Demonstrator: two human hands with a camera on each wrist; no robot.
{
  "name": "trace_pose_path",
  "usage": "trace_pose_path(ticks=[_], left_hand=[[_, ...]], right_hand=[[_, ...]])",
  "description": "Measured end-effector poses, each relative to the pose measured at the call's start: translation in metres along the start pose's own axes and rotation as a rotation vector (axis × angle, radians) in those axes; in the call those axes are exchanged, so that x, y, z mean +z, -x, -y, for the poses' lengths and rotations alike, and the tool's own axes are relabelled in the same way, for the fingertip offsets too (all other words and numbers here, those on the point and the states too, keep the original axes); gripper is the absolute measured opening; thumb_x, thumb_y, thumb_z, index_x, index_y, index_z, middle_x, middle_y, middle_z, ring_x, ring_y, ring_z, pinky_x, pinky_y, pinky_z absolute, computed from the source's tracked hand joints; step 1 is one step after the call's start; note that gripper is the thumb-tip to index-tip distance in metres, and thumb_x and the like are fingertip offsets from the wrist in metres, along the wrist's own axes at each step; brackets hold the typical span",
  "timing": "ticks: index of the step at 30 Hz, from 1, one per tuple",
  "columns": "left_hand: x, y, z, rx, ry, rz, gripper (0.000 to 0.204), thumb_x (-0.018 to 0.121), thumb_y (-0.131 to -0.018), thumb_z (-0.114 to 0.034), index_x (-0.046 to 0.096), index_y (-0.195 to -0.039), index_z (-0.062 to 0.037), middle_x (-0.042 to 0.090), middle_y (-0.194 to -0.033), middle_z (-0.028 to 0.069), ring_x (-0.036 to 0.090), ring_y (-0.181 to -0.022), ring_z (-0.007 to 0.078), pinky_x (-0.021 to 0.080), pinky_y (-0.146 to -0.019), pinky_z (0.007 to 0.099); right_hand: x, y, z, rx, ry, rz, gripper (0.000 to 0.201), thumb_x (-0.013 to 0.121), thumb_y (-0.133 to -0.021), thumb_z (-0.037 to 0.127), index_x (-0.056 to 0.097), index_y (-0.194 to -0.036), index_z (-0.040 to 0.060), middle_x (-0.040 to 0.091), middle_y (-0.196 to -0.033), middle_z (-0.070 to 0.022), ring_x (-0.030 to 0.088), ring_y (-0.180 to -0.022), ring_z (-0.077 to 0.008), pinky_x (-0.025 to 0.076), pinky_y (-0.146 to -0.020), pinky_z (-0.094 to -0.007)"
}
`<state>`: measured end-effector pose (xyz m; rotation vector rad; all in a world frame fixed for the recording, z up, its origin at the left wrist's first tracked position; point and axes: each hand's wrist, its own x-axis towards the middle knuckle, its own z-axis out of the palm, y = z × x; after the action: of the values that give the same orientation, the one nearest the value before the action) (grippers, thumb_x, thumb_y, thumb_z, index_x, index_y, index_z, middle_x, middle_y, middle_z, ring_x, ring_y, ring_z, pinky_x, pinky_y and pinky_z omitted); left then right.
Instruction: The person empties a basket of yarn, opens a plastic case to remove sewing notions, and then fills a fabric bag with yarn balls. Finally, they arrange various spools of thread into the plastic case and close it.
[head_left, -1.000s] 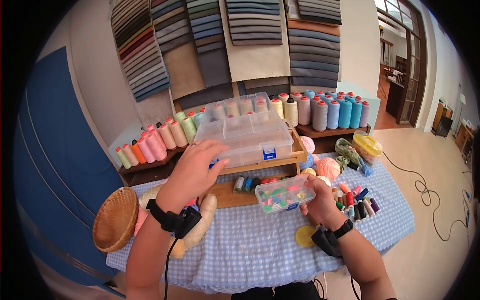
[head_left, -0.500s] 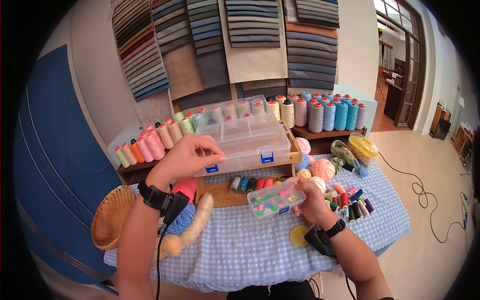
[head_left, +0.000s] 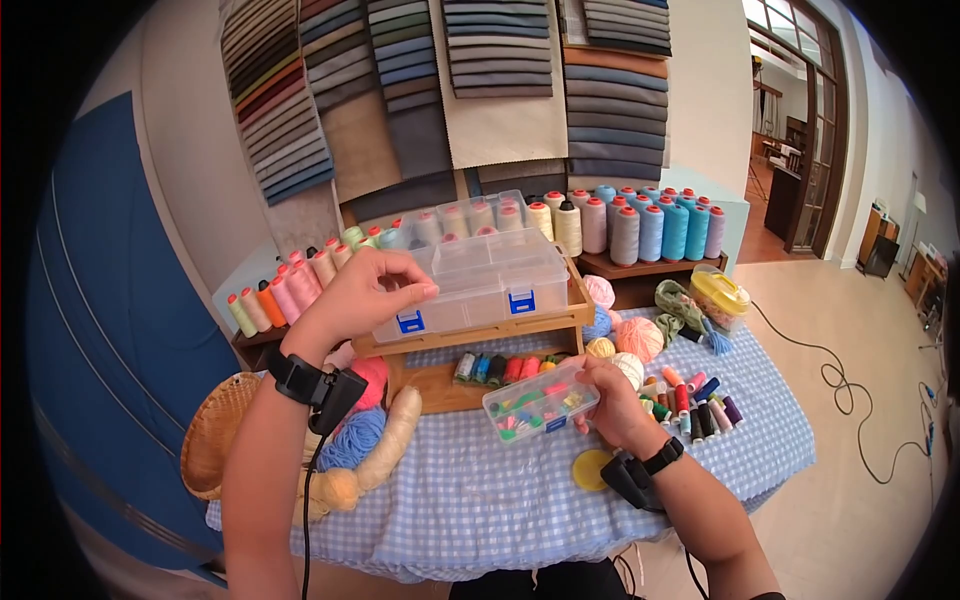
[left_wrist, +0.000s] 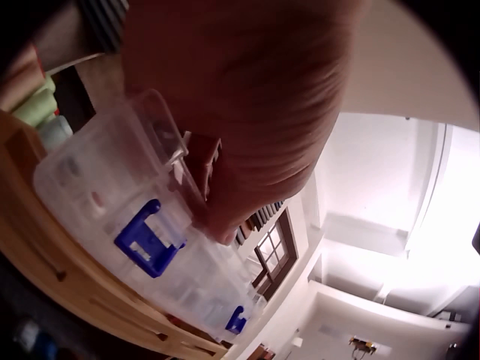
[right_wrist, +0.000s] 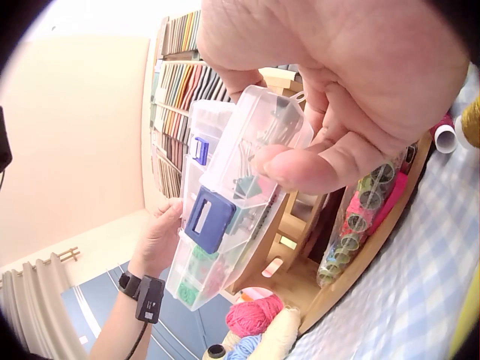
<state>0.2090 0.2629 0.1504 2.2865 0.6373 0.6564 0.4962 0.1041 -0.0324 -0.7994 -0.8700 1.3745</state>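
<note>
A large clear plastic box [head_left: 470, 300] with blue latches sits on a wooden stand [head_left: 545, 322]. My left hand [head_left: 365, 295] is at its front left corner, fingers bent and thumb tip near the index finger; in the left wrist view the fingertips overlap the box's upper front edge. Whether they pinch that edge, I cannot tell. My right hand [head_left: 618, 405] grips one end of a small clear compartment box [head_left: 540, 402], thumb on one side and fingers on the other. Green, pink and yellow small pieces show inside it. A blue latch [right_wrist: 210, 219] is on its front.
Small thread spools in a clear pack [head_left: 510, 368] lie on the stand's base. Yarn balls [head_left: 640, 340], loose spools [head_left: 700, 405] and a yellow-lidded tub [head_left: 720, 298] are at right. Yarn skeins [head_left: 355, 440] and a basket [head_left: 215, 440] are at left. Large thread cones [head_left: 625, 235] line the back.
My left hand has shifted left and up from over the large box's front, its spread fingers now drawn together. My right hand has moved slightly left and down with the small box.
</note>
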Motion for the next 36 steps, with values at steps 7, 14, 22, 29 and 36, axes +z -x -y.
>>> trace_pose_path(ticks=[7, 14, 22, 29, 36], left_hand=[[0.002, -0.006, -0.020, 0.262, -0.339, -0.142, 0.012, 0.073, -0.092, -0.013, 0.070, -0.090, -0.0008, 0.064, -0.083, 0.0028, 0.056, -0.079, 0.0116, 0.045, -0.072, 0.0287], [-0.015, -0.012, -0.032, 0.273, -0.321, -0.188, 0.016, 0.071, -0.094, -0.015, 0.069, -0.090, 0.0006, 0.064, -0.085, 0.0013, 0.056, -0.080, 0.0100, 0.045, -0.074, 0.0272], [-0.027, -0.017, -0.029, 0.247, -0.275, -0.202, 0.019, 0.073, -0.094, -0.018, 0.071, -0.092, 0.0004, 0.066, -0.084, 0.0018, 0.057, -0.079, 0.0101, 0.047, -0.073, 0.0280], [-0.034, -0.026, -0.035, 0.236, -0.259, -0.197, 0.019, 0.072, -0.096, -0.018, 0.069, -0.091, -0.0002, 0.062, -0.081, -0.0013, 0.053, -0.076, 0.0069, 0.046, -0.071, 0.0259], [-0.042, -0.025, -0.049, 0.183, -0.222, -0.220, 0.019, 0.073, -0.096, -0.018, 0.071, -0.092, 0.0000, 0.064, -0.083, -0.0010, 0.054, -0.077, 0.0061, 0.047, -0.071, 0.0252]], right_hand=[[0.002, -0.001, 0.000, 0.020, -0.064, 0.010, 0.025, 0.053, -0.094, 0.014, 0.057, -0.115, 0.0014, 0.069, -0.088, -0.0097, 0.063, -0.052, -0.0174, 0.051, -0.042, -0.0295], [0.005, 0.001, 0.006, -0.013, -0.065, 0.042, 0.026, 0.053, -0.095, 0.017, 0.056, -0.116, 0.0011, 0.069, -0.090, -0.0108, 0.064, -0.054, -0.0180, 0.051, -0.043, -0.0307], [0.029, 0.019, 0.070, -0.074, -0.059, 0.182, 0.032, 0.052, -0.099, 0.021, 0.058, -0.121, -0.0015, 0.071, -0.098, -0.0144, 0.067, -0.059, -0.0186, 0.054, -0.045, -0.0313], [0.066, 0.001, 0.148, -0.114, 0.191, 0.081, 0.031, 0.055, -0.104, 0.019, 0.053, -0.125, -0.0040, 0.067, -0.107, -0.0156, 0.072, -0.076, -0.0212, 0.061, -0.058, -0.0308], [0.088, -0.045, 0.153, -0.091, 0.376, -0.032, 0.037, 0.056, -0.103, 0.017, 0.048, -0.131, -0.0068, 0.061, -0.113, -0.0162, 0.073, -0.083, -0.0240, 0.063, -0.062, -0.0327]])
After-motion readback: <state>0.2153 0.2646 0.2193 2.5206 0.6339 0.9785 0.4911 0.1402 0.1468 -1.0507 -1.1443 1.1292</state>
